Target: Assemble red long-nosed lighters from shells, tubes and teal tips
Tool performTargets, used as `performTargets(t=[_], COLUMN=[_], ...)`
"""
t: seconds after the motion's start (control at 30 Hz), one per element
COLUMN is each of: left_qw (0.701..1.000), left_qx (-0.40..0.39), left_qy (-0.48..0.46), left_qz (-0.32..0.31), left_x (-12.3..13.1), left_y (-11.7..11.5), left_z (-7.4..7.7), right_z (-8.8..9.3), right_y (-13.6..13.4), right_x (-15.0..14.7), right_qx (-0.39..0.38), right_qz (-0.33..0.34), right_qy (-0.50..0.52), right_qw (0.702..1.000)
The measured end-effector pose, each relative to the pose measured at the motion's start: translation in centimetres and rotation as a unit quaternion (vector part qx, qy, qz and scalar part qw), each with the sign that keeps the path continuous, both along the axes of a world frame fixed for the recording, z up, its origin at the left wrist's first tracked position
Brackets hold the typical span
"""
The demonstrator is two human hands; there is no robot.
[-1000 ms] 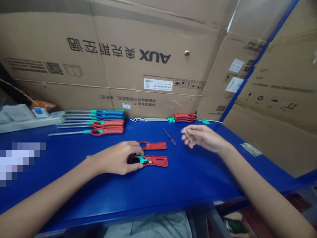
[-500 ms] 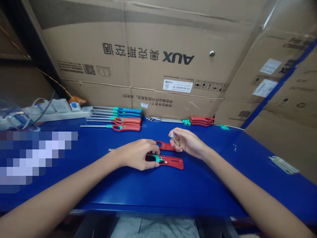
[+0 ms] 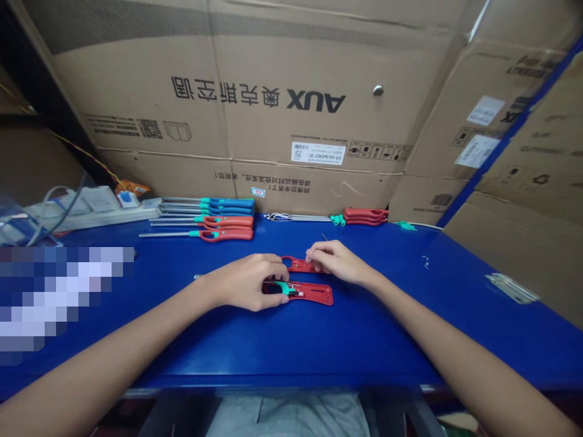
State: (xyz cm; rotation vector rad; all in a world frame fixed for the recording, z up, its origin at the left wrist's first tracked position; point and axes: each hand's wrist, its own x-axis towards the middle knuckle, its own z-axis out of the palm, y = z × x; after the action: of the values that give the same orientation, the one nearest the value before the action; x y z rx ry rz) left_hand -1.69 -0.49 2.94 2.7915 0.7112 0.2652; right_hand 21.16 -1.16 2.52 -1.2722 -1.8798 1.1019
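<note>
A red lighter handle half [image 3: 321, 294] lies on the blue table, with a green trigger piece [image 3: 285, 287] and small black and white parts set in it. My left hand [image 3: 255, 282] grips its left end between thumb and fingers. Behind it lies a second red handle half [image 3: 297, 264], partly covered by my right hand [image 3: 334, 260]. My right hand is closed in a pinch just above that second half. A thin dark tip [image 3: 324, 237] sticks up from it; the rest of this small slim part is hidden by the fingers.
Assembled lighters with blue and red handles [image 3: 228, 233] line the back left, near a white power strip [image 3: 98, 215]. Further right are metal rods [image 3: 310, 218], green pieces [image 3: 337, 220] and stacked red handle halves [image 3: 365, 216]. Cardboard [image 3: 255, 121] walls the back; slim pale parts [image 3: 512, 288] lie right.
My right hand has turned over and closed its fingers, hiding the small slim part shown between them before. My left hand stays on the front handle half. The camera view has shifted slightly.
</note>
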Motion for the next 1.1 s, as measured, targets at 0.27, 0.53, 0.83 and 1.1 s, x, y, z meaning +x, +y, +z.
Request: performTargets(t=[0.27, 0.53, 0.83, 1.1], left_qw=[0.999, 0.992, 0.991, 0.989], left_qx=[0.025, 0.076, 0.091, 0.101], left_qy=[-0.037, -0.083, -0.079, -0.087], left_qz=[-0.027, -0.061, -0.061, -0.067], left_x=[0.1, 0.6, 0.7, 0.6], left_y=[-0.1, -0.7, -0.7, -0.6], left_z=[-0.2, -0.6, -0.7, -0.8], right_z=[-0.6, -1.0, -0.8, -1.2], right_y=[-0.9, -1.6, -1.9, -1.7], right_x=[-0.9, -1.7, -1.9, -1.8], right_qx=[0.039, 0.089, 0.101, 0.117], right_qz=[-0.023, 0.016, 0.018, 0.025], right_qy=[-0.027, -0.031, -0.041, -0.048], right_qw=[0.999, 0.995, 0.994, 0.992])
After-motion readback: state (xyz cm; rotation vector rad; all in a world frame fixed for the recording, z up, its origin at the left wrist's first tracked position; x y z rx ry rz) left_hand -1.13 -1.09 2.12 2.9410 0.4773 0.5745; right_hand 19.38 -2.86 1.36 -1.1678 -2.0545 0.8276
